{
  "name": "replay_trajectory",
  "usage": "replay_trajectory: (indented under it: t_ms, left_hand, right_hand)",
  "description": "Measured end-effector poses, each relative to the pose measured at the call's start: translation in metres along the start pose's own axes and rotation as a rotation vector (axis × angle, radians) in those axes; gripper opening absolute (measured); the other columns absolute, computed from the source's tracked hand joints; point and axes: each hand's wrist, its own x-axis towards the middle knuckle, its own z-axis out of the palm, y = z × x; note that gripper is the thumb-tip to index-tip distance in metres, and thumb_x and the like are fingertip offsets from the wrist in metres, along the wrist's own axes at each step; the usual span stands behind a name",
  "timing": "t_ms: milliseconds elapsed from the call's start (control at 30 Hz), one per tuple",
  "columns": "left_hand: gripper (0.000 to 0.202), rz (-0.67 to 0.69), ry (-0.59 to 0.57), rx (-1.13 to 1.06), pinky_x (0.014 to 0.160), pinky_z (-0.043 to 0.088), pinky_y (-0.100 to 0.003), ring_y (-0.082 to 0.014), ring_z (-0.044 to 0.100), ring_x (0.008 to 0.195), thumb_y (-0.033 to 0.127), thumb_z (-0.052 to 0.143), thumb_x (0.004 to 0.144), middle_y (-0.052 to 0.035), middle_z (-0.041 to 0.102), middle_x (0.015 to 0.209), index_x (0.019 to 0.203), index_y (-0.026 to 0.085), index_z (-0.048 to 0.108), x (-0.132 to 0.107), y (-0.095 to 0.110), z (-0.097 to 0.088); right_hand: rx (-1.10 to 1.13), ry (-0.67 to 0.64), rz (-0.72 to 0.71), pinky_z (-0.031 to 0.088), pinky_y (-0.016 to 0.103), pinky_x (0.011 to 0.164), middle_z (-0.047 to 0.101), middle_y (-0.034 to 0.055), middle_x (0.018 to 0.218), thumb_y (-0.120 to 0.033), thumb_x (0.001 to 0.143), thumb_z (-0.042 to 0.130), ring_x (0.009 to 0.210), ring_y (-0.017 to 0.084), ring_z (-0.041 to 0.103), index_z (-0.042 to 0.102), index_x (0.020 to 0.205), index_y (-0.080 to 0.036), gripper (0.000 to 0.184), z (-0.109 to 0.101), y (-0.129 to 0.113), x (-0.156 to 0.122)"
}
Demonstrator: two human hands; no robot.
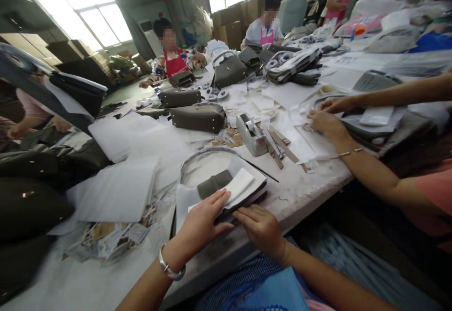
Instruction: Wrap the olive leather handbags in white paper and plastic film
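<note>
My left hand (203,219) lies flat with fingers spread on a white sheet wrapped around a dark olive handbag (226,189) at the table's near edge. A curved strap (212,153) loops over the bag. My right hand (259,226) rests at the bag's near right corner, fingers curled against its edge and the wrapping. A silver bracelet circles my left wrist.
A tape dispenser (251,134) stands beyond the bag, with paper strips beside it. Olive handbags (197,115) and white foam sheets (116,191) cover the white table (307,193). Another person's hands (328,118) work at the right. Two people sit at the far end.
</note>
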Motion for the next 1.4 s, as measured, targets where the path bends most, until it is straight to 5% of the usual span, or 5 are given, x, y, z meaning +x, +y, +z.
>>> replay_trajectory:
  t_ms: [267,400,1000,1200,1400]
  left_hand:
    - [0.063,-0.050,0.231,0.238,0.113,0.044,-0.045,-0.0246,0.040,0.141,0.006,0.054,0.090,-0.0120,0.043,0.153,0.149,0.014,0.033,-0.010,0.013,0.051]
    - [0.056,-0.074,0.246,0.322,0.117,0.038,-0.044,-0.0226,0.030,0.146,0.010,0.044,0.097,-0.0061,0.035,0.158,0.151,0.017,0.031,-0.014,0.015,0.060]
    - [0.043,-0.236,0.532,0.473,0.111,0.041,-0.055,-0.0280,0.038,0.142,0.029,0.032,0.103,0.0020,0.041,0.155,0.142,0.025,0.049,0.008,0.043,0.097]
    - [0.046,-0.224,0.581,0.437,0.117,0.034,-0.051,-0.0254,0.034,0.144,0.027,0.027,0.104,0.0051,0.040,0.155,0.149,0.027,0.039,0.003,0.038,0.102]
    - [0.048,-0.203,0.628,0.438,0.117,0.034,-0.048,-0.0252,0.039,0.142,0.020,0.030,0.103,0.0053,0.043,0.153,0.150,0.030,0.037,0.004,0.037,0.101]
  right_hand:
    - [0.209,-0.057,-0.139,0.057,0.033,0.093,0.072,0.0044,0.118,-0.001,0.093,0.045,0.106,0.017,0.068,0.060,0.133,-0.026,0.049,-0.036,0.013,0.007]
    - [-0.039,-0.198,-0.290,0.033,0.049,0.119,0.060,0.0053,0.138,-0.007,0.096,0.052,0.132,0.024,0.052,0.046,0.147,-0.026,0.054,-0.058,0.039,0.033]
    - [-0.055,-0.203,-0.258,0.039,0.047,0.116,0.064,0.0023,0.134,-0.008,0.098,0.045,0.130,0.021,0.054,0.053,0.141,-0.029,0.048,-0.044,0.069,0.025]
    - [0.152,0.063,0.492,0.050,0.045,0.107,0.067,0.0064,0.128,-0.034,0.097,0.055,0.119,0.027,0.063,0.068,0.122,-0.028,0.029,-0.079,0.069,-0.015]
    - [0.752,-0.106,1.034,0.045,0.043,0.110,0.062,0.0162,0.133,-0.056,0.076,0.072,0.126,0.030,0.058,0.046,0.146,-0.014,0.086,-0.065,0.073,-0.021]
